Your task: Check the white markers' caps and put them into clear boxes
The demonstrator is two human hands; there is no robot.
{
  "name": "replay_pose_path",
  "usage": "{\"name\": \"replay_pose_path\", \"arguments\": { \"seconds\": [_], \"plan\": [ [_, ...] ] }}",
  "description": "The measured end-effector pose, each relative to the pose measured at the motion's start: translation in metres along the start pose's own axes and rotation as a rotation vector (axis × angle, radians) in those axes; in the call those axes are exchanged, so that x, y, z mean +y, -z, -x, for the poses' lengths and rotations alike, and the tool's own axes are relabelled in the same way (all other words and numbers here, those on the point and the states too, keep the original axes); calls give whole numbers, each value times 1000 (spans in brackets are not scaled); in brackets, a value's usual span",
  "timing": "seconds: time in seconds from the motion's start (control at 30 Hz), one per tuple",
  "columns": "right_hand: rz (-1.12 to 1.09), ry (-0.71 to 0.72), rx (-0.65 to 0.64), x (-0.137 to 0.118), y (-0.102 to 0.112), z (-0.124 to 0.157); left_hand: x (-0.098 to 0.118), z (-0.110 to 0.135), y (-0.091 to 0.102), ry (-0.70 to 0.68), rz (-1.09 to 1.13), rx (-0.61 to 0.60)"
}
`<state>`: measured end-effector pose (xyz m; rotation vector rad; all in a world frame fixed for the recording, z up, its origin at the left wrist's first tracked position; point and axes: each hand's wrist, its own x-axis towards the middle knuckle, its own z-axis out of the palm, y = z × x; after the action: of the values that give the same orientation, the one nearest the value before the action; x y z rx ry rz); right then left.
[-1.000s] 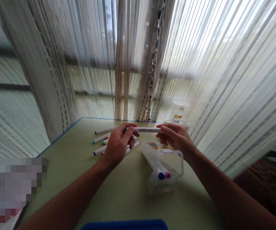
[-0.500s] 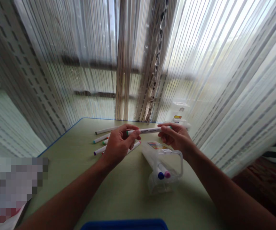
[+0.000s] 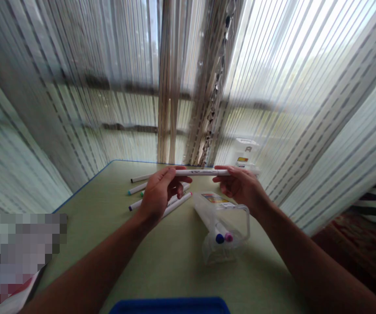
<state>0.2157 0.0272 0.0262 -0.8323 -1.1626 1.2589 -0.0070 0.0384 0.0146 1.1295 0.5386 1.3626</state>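
Observation:
A white marker (image 3: 201, 172) is stretched level between my two hands, above the table. My left hand (image 3: 161, 187) pinches its left end and my right hand (image 3: 240, 183) pinches its right end; the fingers hide both tips. Beneath and left of my left hand lie several white markers (image 3: 178, 203) with coloured ends, partly covered by that hand. Just below my right hand, a clear plastic case (image 3: 207, 218) lies on its side with its open end towards me. Inside it are two markers, one with a blue end (image 3: 219, 238) and one with a pink end (image 3: 228, 237).
The pale green table (image 3: 86, 218) has a blue edge. A second clear container (image 3: 247, 152) stands at the back right, before string curtains (image 3: 116, 104). A blue object (image 3: 170, 306) shows at the bottom edge. A pixelated patch covers the lower left.
Both hands have risen slightly with the marker, which is now level. Its green ends, seen before, are now covered by my fingers. My left hand has shifted left, uncovering more of the markers beneath.

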Motion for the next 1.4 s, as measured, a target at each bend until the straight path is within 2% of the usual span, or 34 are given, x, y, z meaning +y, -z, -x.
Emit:
{"name": "replay_pose_path", "arguments": {
  "seconds": [0.17, 0.43, 0.87, 1.4],
  "plan": [
    [-9, -26, 6, 0, 1, 0, -1, 1, 1, -15, -28, 11],
    [55, 19, 45, 3, 2, 1, -4, 0, 1, -56, -235, -26],
    [163, 85, 44, 8, -1, 0, -5, 1, 4, -65, -306, -52],
    [29, 50, 4, 4, 1, -2, -4, -1, 4, -98, -282, -11]
  ]
}}
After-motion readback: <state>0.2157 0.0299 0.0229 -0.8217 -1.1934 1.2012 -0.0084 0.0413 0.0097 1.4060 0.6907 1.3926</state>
